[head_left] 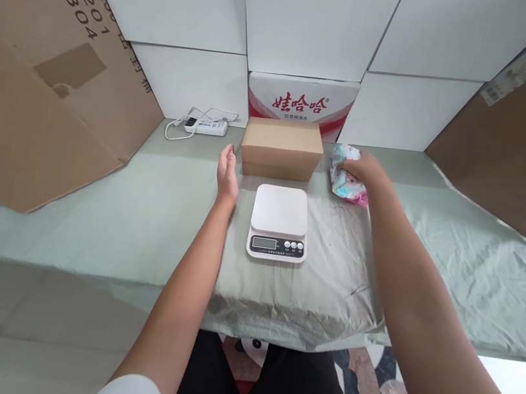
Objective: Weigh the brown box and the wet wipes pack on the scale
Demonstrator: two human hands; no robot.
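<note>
Scale (280,216) frame centre, untouched; right hand (363,169) clamped on colourful packet (346,184) upper right; left hand (227,172) flat, fingers apart, beside cardboard box (281,148).

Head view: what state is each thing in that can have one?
Cardboard box: closed, flaps shut.
Kitchen scale: platform bare; display reading too small to tell.
Colourful packet: crumpled, under the right hand.
Left hand: open, flat beside the box, holding nothing.
Power strip: cable loosely coiled.
</note>
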